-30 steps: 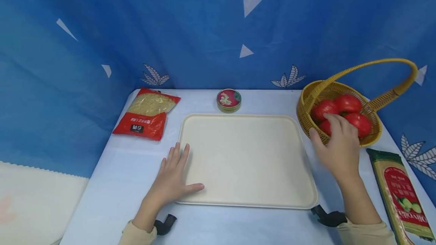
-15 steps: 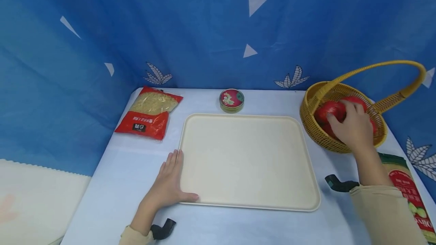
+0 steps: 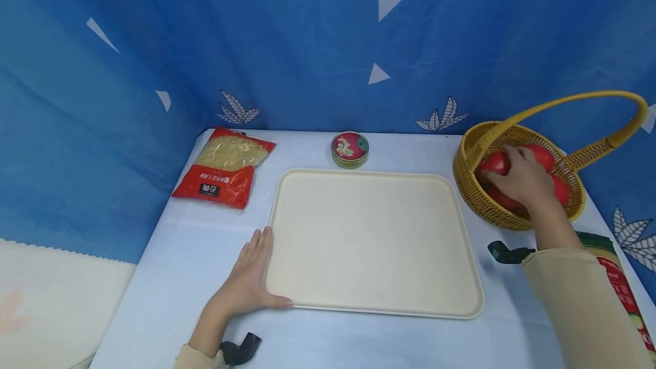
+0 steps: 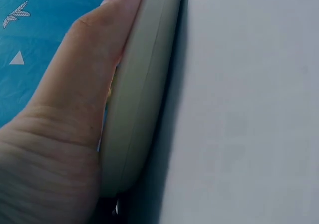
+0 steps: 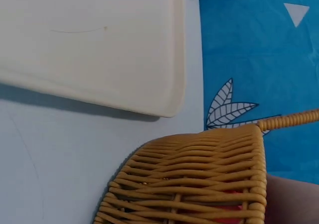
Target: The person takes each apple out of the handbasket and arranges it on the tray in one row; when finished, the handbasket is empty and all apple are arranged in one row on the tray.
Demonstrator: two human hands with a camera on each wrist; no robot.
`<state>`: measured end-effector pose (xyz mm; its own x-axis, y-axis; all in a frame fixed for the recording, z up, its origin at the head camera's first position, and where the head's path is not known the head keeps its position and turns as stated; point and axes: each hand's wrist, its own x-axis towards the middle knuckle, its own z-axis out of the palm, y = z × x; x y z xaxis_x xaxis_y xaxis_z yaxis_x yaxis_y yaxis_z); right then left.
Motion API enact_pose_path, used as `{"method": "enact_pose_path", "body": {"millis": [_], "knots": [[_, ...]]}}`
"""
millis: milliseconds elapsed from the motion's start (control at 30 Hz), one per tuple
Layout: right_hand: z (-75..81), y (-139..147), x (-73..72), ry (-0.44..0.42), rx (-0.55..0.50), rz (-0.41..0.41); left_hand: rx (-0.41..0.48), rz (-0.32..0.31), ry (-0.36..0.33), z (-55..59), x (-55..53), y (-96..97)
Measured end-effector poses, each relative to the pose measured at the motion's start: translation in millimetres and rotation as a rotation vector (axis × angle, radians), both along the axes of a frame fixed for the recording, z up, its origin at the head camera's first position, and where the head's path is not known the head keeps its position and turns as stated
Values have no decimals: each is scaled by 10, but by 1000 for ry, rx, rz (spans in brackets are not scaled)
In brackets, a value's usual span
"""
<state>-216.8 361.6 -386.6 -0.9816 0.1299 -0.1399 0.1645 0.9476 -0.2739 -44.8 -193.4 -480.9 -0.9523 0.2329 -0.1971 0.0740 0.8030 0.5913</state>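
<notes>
In the head view, my left hand lies against the left edge of a cream rectangular tray. Its fingers run straight along that side and the thumb reaches along the near edge. The left wrist view shows the thumb beside the tray's rounded outer wall. My right hand reaches inside a yellow wicker basket, thumb and fingers curled round a shiny red round fruit. More red fruits lie around it. In the right wrist view the basket's woven side hides most of that hand.
The basket's tall handle arches above the right hand. A red bag of pasta lies back left, and a round flat tin stands behind the tray. A long packet lies partly under the right sleeve. Blue cloth hangs behind.
My right hand has moved from the basket's near rim into it and now grips a red fruit. My left hand has come down from over the tray's corner to its edge, fingers closer together.
</notes>
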Motion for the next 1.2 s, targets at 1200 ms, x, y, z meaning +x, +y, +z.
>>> {"method": "enact_pose_path", "body": {"millis": [1200], "knots": [[306, -140, 414, 253, -27, -215, 8, -12, -1, -11, -20, -19]]}}
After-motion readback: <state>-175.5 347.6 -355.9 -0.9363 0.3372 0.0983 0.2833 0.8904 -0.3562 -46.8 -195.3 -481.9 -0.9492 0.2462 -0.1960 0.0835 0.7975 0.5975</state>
